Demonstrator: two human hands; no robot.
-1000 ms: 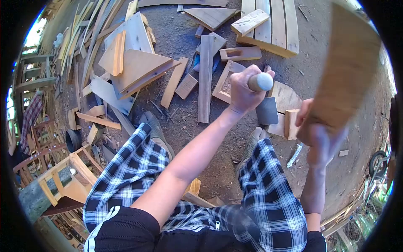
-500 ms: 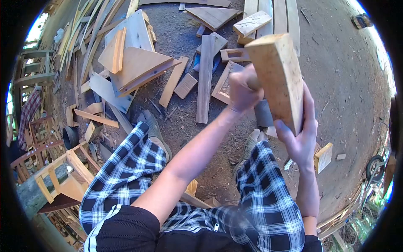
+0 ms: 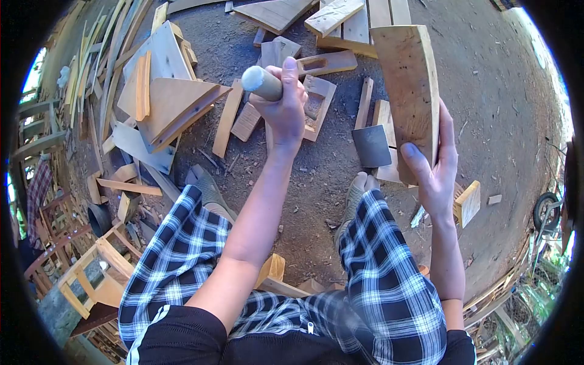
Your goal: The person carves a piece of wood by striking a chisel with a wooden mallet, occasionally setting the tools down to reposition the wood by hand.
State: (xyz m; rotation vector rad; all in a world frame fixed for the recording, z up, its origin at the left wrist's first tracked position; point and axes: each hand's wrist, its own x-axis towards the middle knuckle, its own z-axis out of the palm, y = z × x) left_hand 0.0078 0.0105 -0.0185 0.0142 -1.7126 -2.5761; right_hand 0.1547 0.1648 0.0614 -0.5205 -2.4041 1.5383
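Note:
My left hand (image 3: 283,103) is closed around a thick round rod-like handle (image 3: 265,84). Its pale blunt end points up and to the left. Whatever lies beyond the fist is hidden. On the right, my right hand (image 3: 433,173) grips the lower part of a thick wooden block (image 3: 406,85), thumb on the near face and fingers behind its edge. The block stands nearly upright, its rough broad face turned toward me. A wide gap separates the two hands. Beside the block's lower left is a grey rectangular plate (image 3: 371,146), near my right foot.
Stacked wooden boards (image 3: 176,103) lie on the dirt floor at left, with long thin strips (image 3: 91,55) behind. A wooden frame piece (image 3: 319,106) and a slotted piece (image 3: 328,62) lie ahead. A small wooden stool-like frame (image 3: 100,274) stands at lower left.
My left hand has swung left, away from the block, bringing the handle's pale end into view. The block has turned its broad face toward me. The view has shifted slightly.

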